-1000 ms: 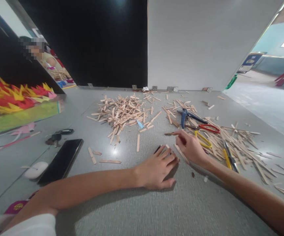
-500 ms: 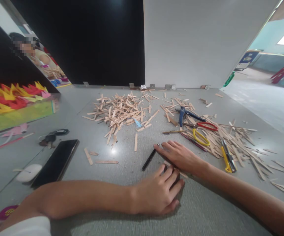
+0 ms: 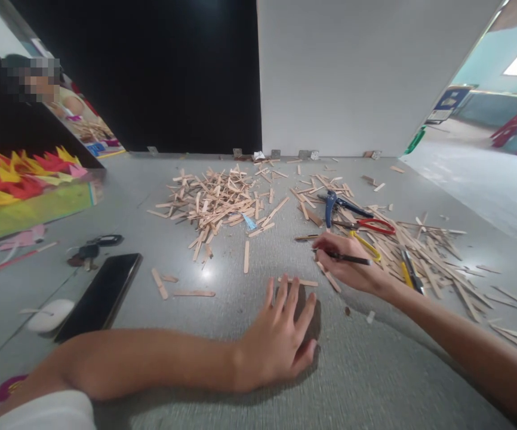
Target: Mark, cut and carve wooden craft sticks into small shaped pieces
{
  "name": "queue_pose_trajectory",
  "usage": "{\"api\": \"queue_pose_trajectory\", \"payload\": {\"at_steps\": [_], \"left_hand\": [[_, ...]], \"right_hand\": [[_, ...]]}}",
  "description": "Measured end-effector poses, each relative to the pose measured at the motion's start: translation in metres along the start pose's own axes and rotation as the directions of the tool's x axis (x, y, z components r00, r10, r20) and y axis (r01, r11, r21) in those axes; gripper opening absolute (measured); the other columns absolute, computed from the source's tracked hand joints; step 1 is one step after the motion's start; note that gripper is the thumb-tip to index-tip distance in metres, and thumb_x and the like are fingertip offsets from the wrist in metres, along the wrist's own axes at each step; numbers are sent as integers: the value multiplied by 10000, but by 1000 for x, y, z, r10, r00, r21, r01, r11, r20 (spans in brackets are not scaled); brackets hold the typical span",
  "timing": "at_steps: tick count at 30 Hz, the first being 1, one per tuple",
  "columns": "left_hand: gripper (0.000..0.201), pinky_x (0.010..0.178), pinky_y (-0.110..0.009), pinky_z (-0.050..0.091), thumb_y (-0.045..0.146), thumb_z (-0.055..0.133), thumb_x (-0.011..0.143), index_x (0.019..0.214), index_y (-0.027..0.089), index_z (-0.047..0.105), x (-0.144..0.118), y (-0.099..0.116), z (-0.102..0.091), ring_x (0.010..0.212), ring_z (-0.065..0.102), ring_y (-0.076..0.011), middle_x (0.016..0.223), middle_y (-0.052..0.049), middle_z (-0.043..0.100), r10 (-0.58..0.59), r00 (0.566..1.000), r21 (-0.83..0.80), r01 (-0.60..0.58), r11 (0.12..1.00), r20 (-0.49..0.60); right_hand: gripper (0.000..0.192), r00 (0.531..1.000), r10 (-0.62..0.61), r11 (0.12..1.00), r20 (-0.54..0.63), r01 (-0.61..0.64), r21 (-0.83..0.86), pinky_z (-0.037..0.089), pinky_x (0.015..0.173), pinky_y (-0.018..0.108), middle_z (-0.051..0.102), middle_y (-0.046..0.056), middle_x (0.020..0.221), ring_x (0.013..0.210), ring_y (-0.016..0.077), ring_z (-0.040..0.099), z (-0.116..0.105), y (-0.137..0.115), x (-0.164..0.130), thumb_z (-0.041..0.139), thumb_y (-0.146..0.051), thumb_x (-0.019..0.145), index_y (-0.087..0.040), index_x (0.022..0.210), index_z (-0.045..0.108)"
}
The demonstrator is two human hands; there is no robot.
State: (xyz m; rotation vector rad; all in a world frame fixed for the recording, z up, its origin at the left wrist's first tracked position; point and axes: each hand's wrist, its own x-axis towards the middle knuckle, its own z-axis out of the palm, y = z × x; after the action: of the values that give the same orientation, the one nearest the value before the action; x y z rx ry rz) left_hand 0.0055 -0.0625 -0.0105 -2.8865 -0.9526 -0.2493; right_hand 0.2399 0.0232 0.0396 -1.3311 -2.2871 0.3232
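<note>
Right hand (image 3: 352,269): closed in a writing grip on a black pen (image 3: 343,257); tip aimed left, barrel lying across the fingers, wrist resting low on the table (image 3: 240,370). Held so, likely, to mark wood.

Left hand (image 3: 280,343): flat, palm down, fingers spread wide, holding nothing. Fingertips just short of a stick (image 3: 298,280) lying crosswise; touching or not, cannot tell. Posture reads as bracing, perhaps steadying the work surface near that stick.

Stick: between the two hands, just ahead of the left fingertips, below and left of the pen tip, near but apart from it.

Surroundings:
- Pile of sticks (image 3: 216,200), far centre, well apart from both hands.
- Second scatter of sticks (image 3: 428,257), right, beside the right hand.
- Blue pliers (image 3: 332,209), red-handled scissors (image 3: 377,226), yellow-handled tool (image 3: 366,245), among that scatter.
- Loose sticks (image 3: 182,289), left of centre.
- Phone (image 3: 101,295), mouse (image 3: 50,315), keys (image 3: 92,248), left side.
- Coloured paper craft (image 3: 21,179), far left.
- Another person, far left background, blurred.
</note>
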Motion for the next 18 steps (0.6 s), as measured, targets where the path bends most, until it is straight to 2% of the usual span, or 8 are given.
{"api": "queue_pose_trajectory", "payload": {"at_steps": [2, 4, 6, 9, 14, 18], "left_hand": [[777, 1151, -710, 325, 623, 361, 1085, 1606, 55, 455, 0, 0, 0, 1452, 512, -554, 1567, -365, 525, -21, 999, -3, 21, 1000, 33], [809, 1129, -709, 356, 648, 356, 1073, 1599, 41, 455, 1, 0, 0, 1442, 523, -558, 1543, -377, 543, -31, 998, -2, 31, 1000, 52], [808, 1107, -704, 383, 643, 354, 1072, 1597, 38, 452, 2, 1, 0, 1435, 531, -558, 1535, -386, 546, -32, 998, 13, 32, 999, 49], [801, 1077, -679, 421, 641, 351, 1072, 1600, 46, 447, 2, 1, -1, 1420, 552, -544, 1525, -375, 563, -32, 999, 40, 30, 999, 38], [813, 1051, -680, 435, 655, 345, 1064, 1575, 34, 467, 1, 3, -4, 1400, 568, -538, 1484, -384, 592, -26, 999, 57, 24, 998, 23], [797, 1058, -703, 408, 642, 353, 1068, 1561, 29, 482, 0, 3, -4, 1389, 569, -553, 1485, -396, 584, -21, 1000, 44, 20, 999, 16]], "right_hand": [[132, 992, 80, 952, 102, -107, 288, 428, 495, 226, 714, 9, 689, 508, 116, 604, 5, -7, 0, 537, -255, 958, -208, 878, 631], [220, 962, 130, 842, 240, -235, 486, 405, 449, 221, 663, -10, 601, 467, 111, 567, 13, -12, -2, 620, -360, 954, -215, 789, 606], [322, 926, 159, 748, 342, -339, 571, 393, 421, 212, 619, -29, 545, 447, 109, 544, 21, -14, -5, 692, -464, 935, -221, 757, 578], [392, 892, 172, 620, 418, -428, 657, 433, 423, 211, 645, -25, 579, 460, 113, 578, 28, -12, -8, 772, -546, 890, -213, 795, 589], [443, 905, 185, 622, 384, -410, 667, 384, 396, 195, 617, -36, 537, 426, 91, 535, 28, -9, -8, 819, -566, 866, -206, 740, 594], [435, 892, 223, 631, 395, -440, 639, 332, 368, 192, 585, -49, 489, 389, 85, 491, 28, -13, -9, 789, -562, 878, -215, 719, 581]]}}
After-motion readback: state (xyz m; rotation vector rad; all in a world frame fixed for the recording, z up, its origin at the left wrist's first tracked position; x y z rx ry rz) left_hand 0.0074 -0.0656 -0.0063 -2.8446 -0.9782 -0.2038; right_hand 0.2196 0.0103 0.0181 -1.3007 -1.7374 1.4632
